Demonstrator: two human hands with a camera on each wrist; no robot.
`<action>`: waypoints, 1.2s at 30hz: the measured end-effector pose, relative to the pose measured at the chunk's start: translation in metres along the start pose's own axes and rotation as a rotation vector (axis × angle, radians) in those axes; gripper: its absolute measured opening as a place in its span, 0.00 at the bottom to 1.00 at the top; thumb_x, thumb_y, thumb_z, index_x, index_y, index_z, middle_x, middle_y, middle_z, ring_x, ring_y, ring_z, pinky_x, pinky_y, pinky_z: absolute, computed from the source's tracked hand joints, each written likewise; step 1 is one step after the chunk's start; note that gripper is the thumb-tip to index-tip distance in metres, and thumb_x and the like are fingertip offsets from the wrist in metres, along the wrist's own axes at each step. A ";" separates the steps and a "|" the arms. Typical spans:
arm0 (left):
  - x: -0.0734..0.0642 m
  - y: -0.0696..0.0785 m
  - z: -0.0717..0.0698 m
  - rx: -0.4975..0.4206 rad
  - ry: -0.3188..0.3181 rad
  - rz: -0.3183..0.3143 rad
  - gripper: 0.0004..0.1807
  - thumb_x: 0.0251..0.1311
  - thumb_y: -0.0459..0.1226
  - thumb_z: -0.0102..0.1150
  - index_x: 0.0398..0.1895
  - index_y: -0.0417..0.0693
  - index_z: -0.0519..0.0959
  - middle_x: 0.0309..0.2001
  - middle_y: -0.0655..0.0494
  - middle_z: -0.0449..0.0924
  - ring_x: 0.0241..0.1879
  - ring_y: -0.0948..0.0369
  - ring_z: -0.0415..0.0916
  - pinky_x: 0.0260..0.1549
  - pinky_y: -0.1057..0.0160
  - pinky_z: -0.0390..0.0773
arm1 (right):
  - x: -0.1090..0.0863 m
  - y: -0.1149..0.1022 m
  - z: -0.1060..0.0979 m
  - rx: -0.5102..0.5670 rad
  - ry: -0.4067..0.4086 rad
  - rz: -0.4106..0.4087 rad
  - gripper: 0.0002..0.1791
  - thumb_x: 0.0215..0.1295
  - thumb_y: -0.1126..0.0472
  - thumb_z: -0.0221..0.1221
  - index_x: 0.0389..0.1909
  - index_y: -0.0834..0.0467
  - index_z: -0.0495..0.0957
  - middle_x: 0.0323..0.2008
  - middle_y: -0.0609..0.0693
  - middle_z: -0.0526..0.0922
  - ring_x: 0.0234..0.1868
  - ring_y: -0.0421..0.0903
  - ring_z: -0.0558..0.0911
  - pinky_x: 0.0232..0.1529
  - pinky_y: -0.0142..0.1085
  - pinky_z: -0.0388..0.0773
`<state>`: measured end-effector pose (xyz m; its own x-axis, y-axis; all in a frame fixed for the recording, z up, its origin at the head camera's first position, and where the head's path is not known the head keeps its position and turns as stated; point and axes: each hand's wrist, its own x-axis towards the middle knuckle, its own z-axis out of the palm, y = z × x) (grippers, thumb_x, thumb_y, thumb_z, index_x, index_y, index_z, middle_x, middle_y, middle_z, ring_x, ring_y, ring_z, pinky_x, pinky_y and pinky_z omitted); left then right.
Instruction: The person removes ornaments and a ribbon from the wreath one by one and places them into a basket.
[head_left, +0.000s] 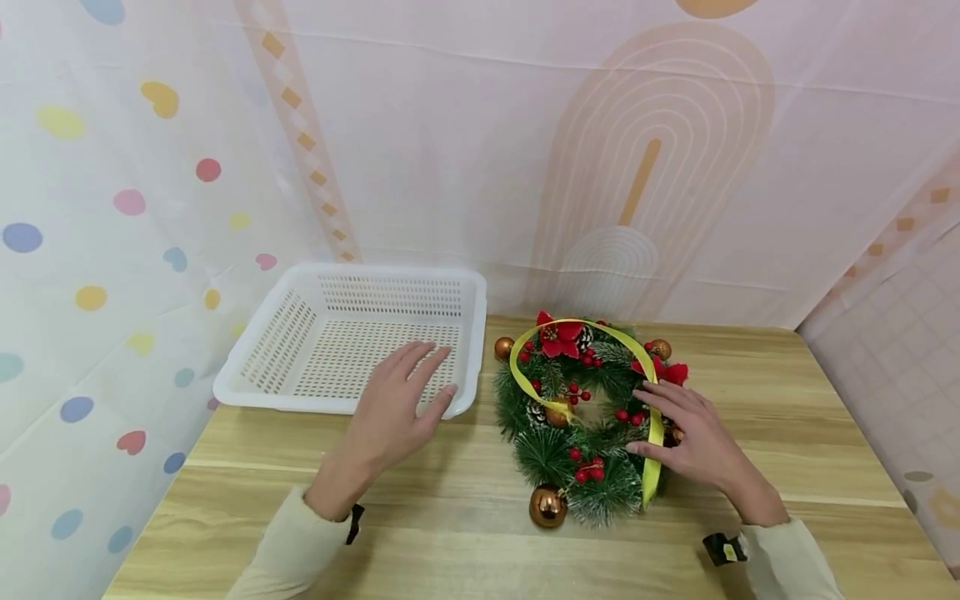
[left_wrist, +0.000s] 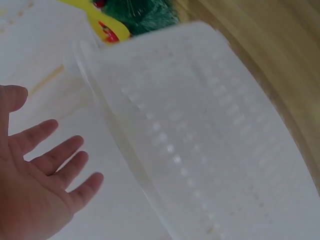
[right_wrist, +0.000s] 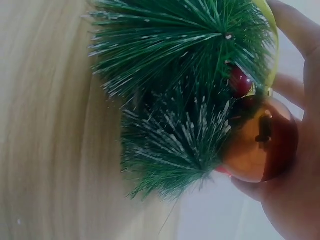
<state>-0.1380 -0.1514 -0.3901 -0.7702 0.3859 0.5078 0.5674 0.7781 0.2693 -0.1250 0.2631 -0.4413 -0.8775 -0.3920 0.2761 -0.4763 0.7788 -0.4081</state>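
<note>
A green Christmas wreath [head_left: 540,454] with red berries, red flowers, pine cones and copper baubles lies on the table. Looped loosely over its top is a yellow ribbon [head_left: 656,429]. My right hand [head_left: 697,433] lies over the wreath's right side, fingers and thumb spread across the ribbon. The right wrist view has a copper bauble [right_wrist: 262,142] close in front of that hand, hiding part of it. Above the front right corner of a white plastic basket [head_left: 477,337], my left hand [head_left: 397,404] hovers with its fingers spread, holding nothing.
The basket stands at the back left, beside the wreath, its slotted floor bare. A patterned cloth backdrop [head_left: 450,167] rises behind the wooden table [head_left: 765,400]. One large bauble [head_left: 548,507] sticks out at the wreath's front.
</note>
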 end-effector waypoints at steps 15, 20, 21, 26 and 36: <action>-0.024 0.070 0.029 -0.546 -0.312 0.026 0.19 0.68 0.40 0.58 0.60 0.47 0.76 0.58 0.56 0.78 0.56 0.58 0.75 0.56 0.57 0.76 | 0.001 0.006 0.004 0.058 -0.009 0.032 0.39 0.51 0.47 0.74 0.62 0.62 0.77 0.64 0.62 0.74 0.67 0.64 0.64 0.57 0.65 0.68; -0.032 0.075 0.047 -0.705 -0.436 -0.102 0.17 0.67 0.37 0.58 0.57 0.44 0.76 0.53 0.51 0.80 0.52 0.53 0.76 0.50 0.60 0.77 | 0.002 0.005 0.005 0.064 -0.020 0.054 0.37 0.52 0.46 0.73 0.61 0.61 0.77 0.65 0.62 0.73 0.67 0.64 0.63 0.54 0.64 0.71; -0.033 0.075 0.050 -0.731 -0.448 -0.125 0.16 0.67 0.36 0.58 0.56 0.44 0.76 0.52 0.50 0.80 0.51 0.51 0.76 0.50 0.60 0.77 | 0.001 0.005 0.005 0.059 -0.022 0.055 0.37 0.53 0.46 0.73 0.61 0.60 0.78 0.65 0.62 0.72 0.67 0.64 0.63 0.54 0.64 0.72; -0.035 0.077 0.061 -0.816 -0.516 -0.243 0.15 0.66 0.40 0.61 0.52 0.45 0.74 0.49 0.49 0.78 0.49 0.53 0.75 0.46 0.62 0.77 | 0.000 0.005 0.005 0.039 -0.019 0.045 0.36 0.53 0.46 0.73 0.60 0.58 0.79 0.65 0.62 0.72 0.67 0.65 0.62 0.53 0.66 0.71; -0.041 0.087 0.077 -0.923 -0.649 -0.419 0.18 0.61 0.41 0.68 0.46 0.49 0.70 0.42 0.56 0.77 0.36 0.63 0.74 0.34 0.69 0.74 | -0.002 0.006 0.007 0.035 0.006 -0.005 0.36 0.51 0.47 0.73 0.60 0.58 0.79 0.64 0.61 0.73 0.67 0.65 0.62 0.56 0.68 0.66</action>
<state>-0.0794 -0.0615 -0.4509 -0.7974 0.5713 -0.1944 0.0282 0.3570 0.9337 -0.1263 0.2650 -0.4502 -0.8750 -0.3926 0.2833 -0.4822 0.7594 -0.4368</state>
